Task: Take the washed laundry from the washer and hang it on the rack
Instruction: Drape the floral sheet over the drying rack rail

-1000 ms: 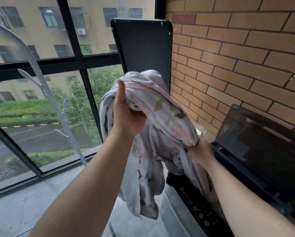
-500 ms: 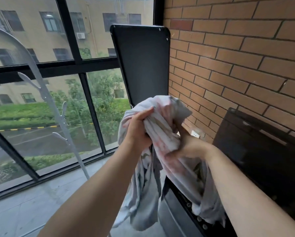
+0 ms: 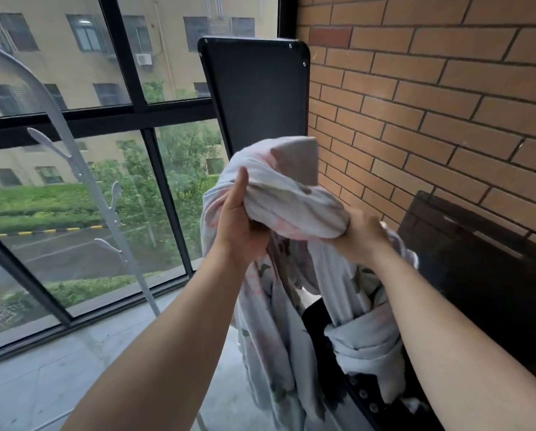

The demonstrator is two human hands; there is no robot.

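Hands drawn apart since last frame: my left hand (image 3: 238, 225) and right hand (image 3: 363, 234) each grip the twisted cloth (image 3: 291, 200) above the washer (image 3: 478, 290); I reckon its knotted tail may snag the rim en route to the rack (image 3: 84, 172).

Home laundry balcony: a top-load washer (image 3: 366, 399) with raised lid (image 3: 478, 275) is sitting below the right hand (image 3: 364, 237), a white branch-style rack (image 3: 83, 178) is standing left of the left hand (image 3: 238, 225), black-framed windows (image 3: 136, 116) are facing an apartment block (image 3: 58, 66), and a brick wall (image 3: 416, 104) is running behind both hands.
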